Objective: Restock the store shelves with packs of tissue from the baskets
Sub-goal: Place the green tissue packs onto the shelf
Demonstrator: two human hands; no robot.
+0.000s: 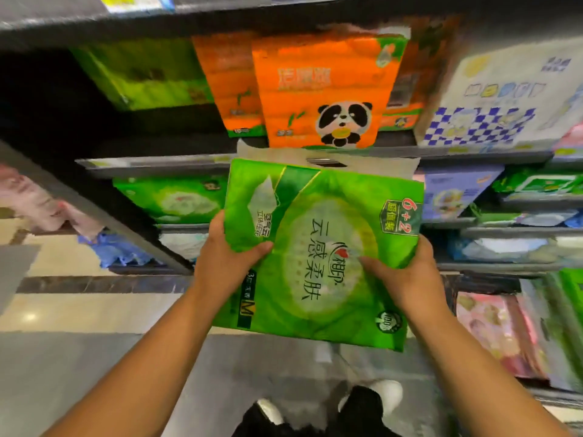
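**Green tissue pack held at shelf front**

Head view: glossy, soft-sided rectangular green tissue pack [318, 247], white handle flap on top. Left hand [225, 263] grips its left edge, right hand [407, 275] its right edge, thumbs across the front. Pack hangs before the shelf edge [151, 164], below the orange panda pack [321, 93].

Bright, even indoor light falls from above, so the green tissue pack [318, 247] and the orange panda pack [321, 93] show saturated colour with a soft sheen on the wrap. The recess under the top shelf [94, 23] at the upper left sinks into near black. A small glare spot sits on the glossy floor [30, 316] at the left edge. The wide lens bends the shelf edges, and motion blur smears the packs toward the right edge and both lower corners, leaving only the print on the green tissue pack fairly sharp.
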